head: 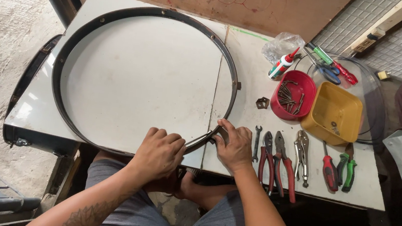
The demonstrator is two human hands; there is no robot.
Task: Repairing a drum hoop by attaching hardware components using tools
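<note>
Looking down from my head, I see the big black metal hoop (120, 22) lying flat on the white worktop (139, 74). My left hand (158, 151) is curled tight, its grip closed over the hoop's near rim. My right hand (233, 145) pinches the rim's joint just beside it. Pliers (282, 162) and screwdrivers (330, 171) lie to the right, near a red bowl (308, 85) of screws.
</note>
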